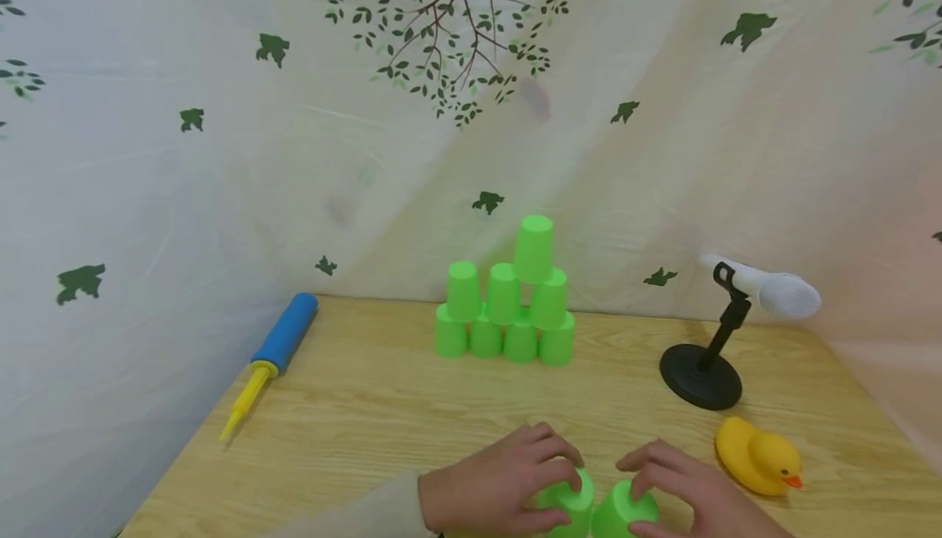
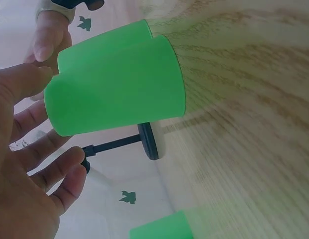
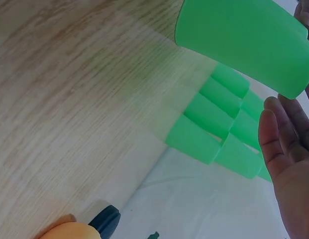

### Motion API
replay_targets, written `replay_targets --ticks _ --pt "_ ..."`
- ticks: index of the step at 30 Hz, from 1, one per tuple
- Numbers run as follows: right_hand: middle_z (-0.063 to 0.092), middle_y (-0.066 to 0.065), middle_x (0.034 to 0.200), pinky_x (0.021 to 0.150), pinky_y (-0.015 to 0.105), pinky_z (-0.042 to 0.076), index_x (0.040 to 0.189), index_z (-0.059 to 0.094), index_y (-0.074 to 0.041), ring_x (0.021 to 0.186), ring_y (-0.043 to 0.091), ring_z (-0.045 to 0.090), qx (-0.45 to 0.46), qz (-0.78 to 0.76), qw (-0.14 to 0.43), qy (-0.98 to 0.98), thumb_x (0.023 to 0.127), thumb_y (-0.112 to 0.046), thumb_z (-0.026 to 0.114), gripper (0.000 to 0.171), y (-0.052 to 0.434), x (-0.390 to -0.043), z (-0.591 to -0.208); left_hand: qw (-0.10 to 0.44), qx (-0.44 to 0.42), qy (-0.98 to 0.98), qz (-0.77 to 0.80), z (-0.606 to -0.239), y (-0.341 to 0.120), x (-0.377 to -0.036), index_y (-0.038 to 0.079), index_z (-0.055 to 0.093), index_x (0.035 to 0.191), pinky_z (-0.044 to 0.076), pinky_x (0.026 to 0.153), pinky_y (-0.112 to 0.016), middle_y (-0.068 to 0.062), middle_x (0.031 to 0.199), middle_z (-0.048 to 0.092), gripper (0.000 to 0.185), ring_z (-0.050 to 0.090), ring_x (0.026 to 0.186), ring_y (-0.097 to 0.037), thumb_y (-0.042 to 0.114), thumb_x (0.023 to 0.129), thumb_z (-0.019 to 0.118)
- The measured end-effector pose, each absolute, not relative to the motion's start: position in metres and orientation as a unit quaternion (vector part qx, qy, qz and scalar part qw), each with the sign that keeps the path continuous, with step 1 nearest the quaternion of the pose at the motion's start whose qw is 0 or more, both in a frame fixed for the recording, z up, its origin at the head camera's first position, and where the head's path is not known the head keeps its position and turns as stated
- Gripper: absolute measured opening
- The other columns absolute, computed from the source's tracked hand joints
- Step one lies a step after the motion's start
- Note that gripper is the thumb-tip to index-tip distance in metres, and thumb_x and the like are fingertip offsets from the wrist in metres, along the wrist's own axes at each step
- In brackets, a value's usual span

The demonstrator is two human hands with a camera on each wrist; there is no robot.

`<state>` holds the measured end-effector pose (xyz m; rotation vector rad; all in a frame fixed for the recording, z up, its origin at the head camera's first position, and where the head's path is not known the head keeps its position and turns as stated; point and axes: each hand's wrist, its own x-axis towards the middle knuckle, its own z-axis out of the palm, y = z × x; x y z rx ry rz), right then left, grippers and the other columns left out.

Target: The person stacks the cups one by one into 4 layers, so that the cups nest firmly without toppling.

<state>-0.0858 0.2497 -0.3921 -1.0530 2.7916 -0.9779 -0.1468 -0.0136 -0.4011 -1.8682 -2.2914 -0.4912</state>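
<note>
Two green plastic cups stand upside down side by side at the table's near edge. My left hand [image 1: 508, 481] grips the left cup [image 1: 568, 507] near its closed end, thumb on the near side and fingers over the far side. On the right cup [image 1: 616, 513], my right hand [image 1: 692, 489] has its curved fingers and thumb around the upper part. The right wrist view shows the outer fingers [image 3: 273, 134] of that hand off the cup's wall. Further back, a stepped stack of green cups [image 1: 521, 340] rises in three levels, with one cup [image 1: 535, 248] on top at the right.
A yellow rubber duck [image 1: 758, 456] sits just beyond my right hand. Behind it a white microphone [image 1: 773, 286] rests on a black stand [image 1: 701, 376]. A blue and yellow hand pump [image 1: 283, 338] lies at the left edge. Leaf-patterned cloth [image 1: 412, 162] hangs behind the table.
</note>
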Motion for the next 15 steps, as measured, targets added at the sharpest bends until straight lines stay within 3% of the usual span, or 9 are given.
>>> replay_targets --ticks 15 --pt "0.048 -0.013 0.11 0.073 0.027 0.044 0.092 0.053 -0.033 0.092 0.005 0.047 -0.306 -0.32 0.023 0.896 0.081 -0.032 0.058 0.013 0.252 -0.073 -0.395 0.075 -0.616 -0.77 -0.149 -0.401 -0.014 -0.146 0.023 0.049 0.1 0.023 0.089 -0.015 0.013 0.116 0.04 0.019 0.031 0.106 -0.002 0.037 0.088 0.044"
